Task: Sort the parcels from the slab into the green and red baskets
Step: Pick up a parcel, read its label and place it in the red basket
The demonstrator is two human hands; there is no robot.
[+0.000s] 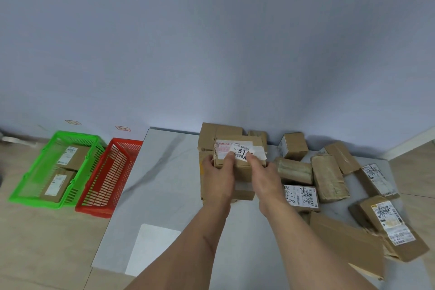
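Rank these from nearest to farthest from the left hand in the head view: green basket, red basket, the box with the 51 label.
1. Box with the 51 label: held by the left hand.
2. Red basket: on the floor, left of the slab.
3. Green basket: farthest left, beyond the red one.

Light: even, soft, cool | bright patch on wall (207, 110) | shadows: faint | edges: bent by wide lens | focus: slightly soft

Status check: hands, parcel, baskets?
Both hands, left and right, gripping labelled box. Green basket holds two parcels; red basket empty. Path clear.
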